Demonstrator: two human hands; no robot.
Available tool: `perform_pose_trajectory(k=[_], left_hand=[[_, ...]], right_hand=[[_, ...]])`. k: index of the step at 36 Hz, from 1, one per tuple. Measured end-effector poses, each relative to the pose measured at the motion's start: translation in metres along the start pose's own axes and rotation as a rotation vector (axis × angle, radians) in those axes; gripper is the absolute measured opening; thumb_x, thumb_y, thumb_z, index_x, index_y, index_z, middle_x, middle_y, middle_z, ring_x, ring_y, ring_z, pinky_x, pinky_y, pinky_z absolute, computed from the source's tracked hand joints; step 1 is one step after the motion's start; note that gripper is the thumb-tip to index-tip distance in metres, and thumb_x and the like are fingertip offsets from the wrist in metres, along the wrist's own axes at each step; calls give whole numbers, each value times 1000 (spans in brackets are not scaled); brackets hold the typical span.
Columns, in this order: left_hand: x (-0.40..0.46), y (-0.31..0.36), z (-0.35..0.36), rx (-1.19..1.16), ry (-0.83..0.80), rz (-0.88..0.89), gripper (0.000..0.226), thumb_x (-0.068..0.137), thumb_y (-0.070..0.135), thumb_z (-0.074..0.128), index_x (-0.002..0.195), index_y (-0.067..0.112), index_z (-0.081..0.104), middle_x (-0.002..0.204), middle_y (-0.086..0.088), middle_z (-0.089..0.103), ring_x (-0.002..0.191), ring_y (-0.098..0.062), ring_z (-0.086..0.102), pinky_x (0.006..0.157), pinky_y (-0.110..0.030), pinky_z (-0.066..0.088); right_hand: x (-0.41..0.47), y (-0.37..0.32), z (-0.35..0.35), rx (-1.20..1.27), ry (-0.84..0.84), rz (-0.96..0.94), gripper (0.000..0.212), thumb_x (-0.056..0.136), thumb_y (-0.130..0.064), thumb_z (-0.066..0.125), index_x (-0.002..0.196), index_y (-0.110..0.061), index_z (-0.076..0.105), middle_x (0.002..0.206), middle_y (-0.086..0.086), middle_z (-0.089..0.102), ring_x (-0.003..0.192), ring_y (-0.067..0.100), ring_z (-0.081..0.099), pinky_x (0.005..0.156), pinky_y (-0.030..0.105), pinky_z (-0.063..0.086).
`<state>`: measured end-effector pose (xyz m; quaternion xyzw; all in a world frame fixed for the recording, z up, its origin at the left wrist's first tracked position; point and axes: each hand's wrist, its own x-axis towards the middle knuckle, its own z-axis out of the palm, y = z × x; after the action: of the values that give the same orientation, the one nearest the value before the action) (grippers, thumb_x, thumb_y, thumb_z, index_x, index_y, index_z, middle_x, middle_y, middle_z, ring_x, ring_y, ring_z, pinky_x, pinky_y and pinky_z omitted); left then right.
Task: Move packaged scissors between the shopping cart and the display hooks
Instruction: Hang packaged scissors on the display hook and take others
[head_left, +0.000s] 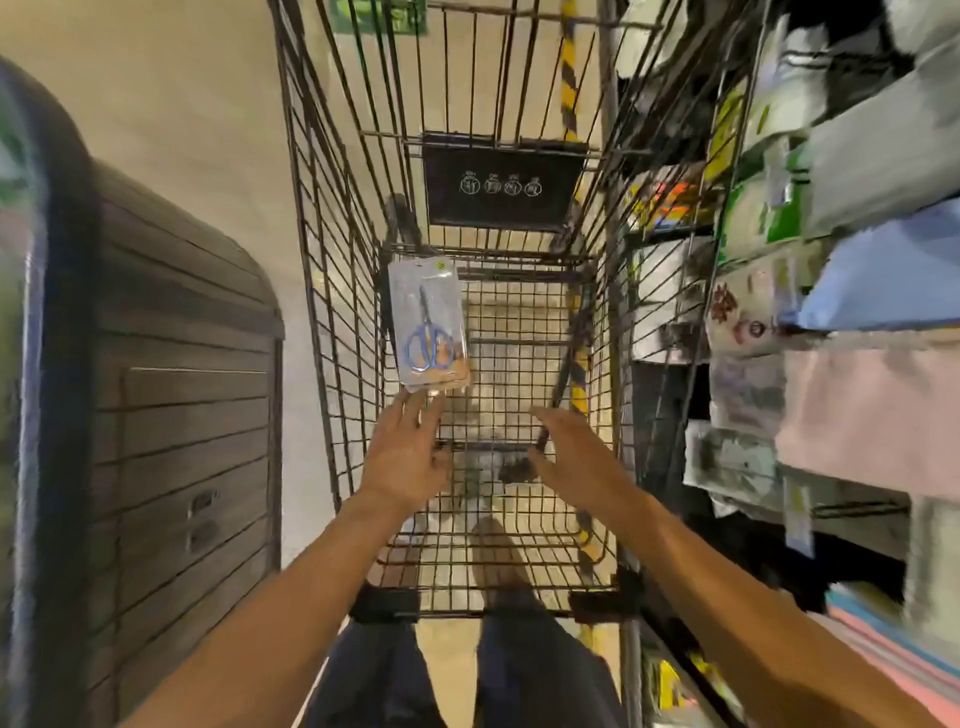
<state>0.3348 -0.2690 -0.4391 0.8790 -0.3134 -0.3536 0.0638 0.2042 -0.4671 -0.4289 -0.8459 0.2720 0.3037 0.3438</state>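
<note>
Hands (410, 457) open beside scissors package (428, 325)

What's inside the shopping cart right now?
One pack of blue-handled scissors lies in the cart, at its left side. Both hands reach in, the left hand nearest the pack. The pack covers the mesh beneath it.

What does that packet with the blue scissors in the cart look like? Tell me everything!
The scissors packet is a clear plastic blister on a pale card, with a small yellow sticker near its top. Inside sit scissors with blue handles, blades pointing away from the person. It leans against the left wall of the wire shopping cart. The left hand reaches just below it, fingers straight, close to its bottom edge.
</note>
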Motion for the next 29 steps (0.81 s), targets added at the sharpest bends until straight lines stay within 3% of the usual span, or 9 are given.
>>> perform_pose_trajectory(k=[6, 10, 12, 16, 19, 23, 26, 29], left_hand=[[47, -17, 31, -67, 18, -43, 78, 96, 35, 59, 160, 17, 18, 168, -9, 12, 156, -29, 1, 123, -32, -5], [70, -27, 45, -60, 39, -31, 75, 90, 28, 67, 154, 7, 34, 161, -20, 30, 151, -39, 22, 123, -38, 7], [78, -31, 51, -51, 53, -39, 73, 88, 26, 68, 152, 6, 38, 158, -22, 35, 147, -41, 28, 123, -44, 15], [90, -34, 61, -31, 41, -87, 77, 94, 34, 62, 158, 15, 24, 165, -13, 23, 153, -32, 16, 127, -42, 12], [93, -37, 66, -35, 31, -111, 80, 95, 38, 60, 160, 15, 19, 166, -13, 20, 154, -30, 12, 127, -43, 13], [95, -40, 62, -38, 24, -122, 81, 94, 39, 61, 160, 15, 20, 166, -13, 19, 155, -30, 10, 127, -43, 13], [99, -42, 61, -55, 8, -149, 80, 97, 40, 55, 161, 21, 11, 169, -7, 10, 156, -27, 2, 127, -42, 11], [101, -43, 59, -95, 40, -133, 77, 96, 36, 57, 160, 20, 18, 168, -7, 16, 155, -28, 8, 127, -42, 13]], right_hand=[[56, 17, 30, 8, -49, 26, 62, 98, -32, 60, 154, -29, 34, 149, 5, 45, 137, 28, 44, 110, 42, 43], [95, 16, 43, 8, -32, -13, 59, 95, -22, 64, 150, -20, 43, 146, 9, 49, 136, 26, 42, 108, 32, 35], [118, 15, 52, 24, -22, -18, 60, 94, -24, 66, 149, -17, 44, 145, 10, 51, 135, 29, 45, 108, 34, 36], [167, -1, 62, 9, -28, 1, 57, 95, -21, 65, 148, -17, 43, 145, 10, 49, 134, 29, 47, 108, 39, 42], [195, -16, 66, 17, 52, -34, 54, 98, -29, 61, 147, -18, 42, 149, 8, 45, 138, 26, 43, 108, 37, 41], [221, -30, 79, 132, 154, -42, 41, 95, -29, 63, 133, -18, 52, 133, 6, 51, 124, 21, 48, 84, 27, 41], [240, -39, 89, 189, 169, 17, 47, 90, -34, 67, 132, -21, 52, 132, 7, 51, 120, 21, 50, 88, 32, 49], [261, -36, 103, 207, 188, 86, 48, 79, -54, 61, 117, -24, 57, 113, 3, 61, 101, 21, 61, 77, 39, 59]])
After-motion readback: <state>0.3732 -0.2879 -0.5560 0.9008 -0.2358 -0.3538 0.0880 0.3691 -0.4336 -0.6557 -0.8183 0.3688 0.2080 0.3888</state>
